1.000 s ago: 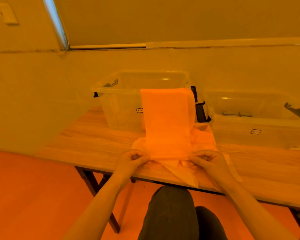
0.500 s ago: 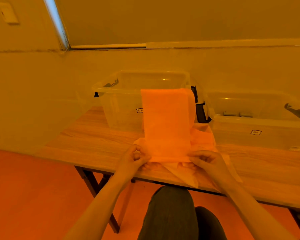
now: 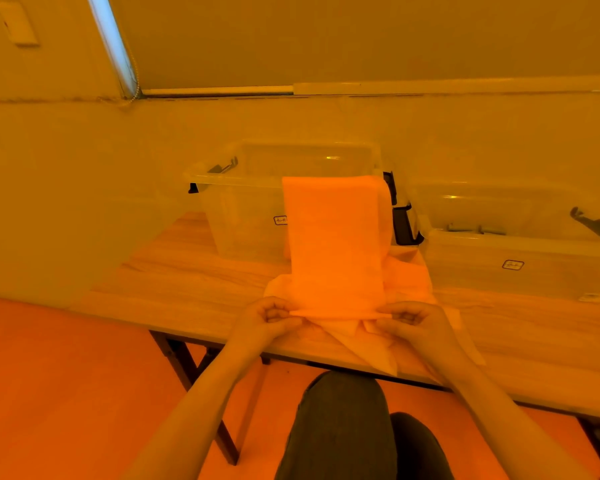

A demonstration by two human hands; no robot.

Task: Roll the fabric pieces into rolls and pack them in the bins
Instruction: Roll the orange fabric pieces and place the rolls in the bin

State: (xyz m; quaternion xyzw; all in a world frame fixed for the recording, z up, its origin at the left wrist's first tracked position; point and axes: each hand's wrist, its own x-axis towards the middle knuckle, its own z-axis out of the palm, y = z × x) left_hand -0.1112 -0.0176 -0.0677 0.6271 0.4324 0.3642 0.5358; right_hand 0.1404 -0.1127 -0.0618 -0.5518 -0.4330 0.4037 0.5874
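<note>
head view: fabric strip (image 3: 335,244) fronting left bin (image 3: 243,216)

Whole room's soaked in orange-yellow light. Pale wall (image 3: 66,202) runs behind a light wood-grain table (image 3: 194,282) on dark folding legs (image 3: 187,368), and the floor (image 3: 49,375) looks plain orange. Up top there's a big window blind (image 3: 361,36) with 1 thin bright strip of daylight (image 3: 110,39) down its left edge, plus a wall plate (image 3: 16,24) in the left corner.
</note>
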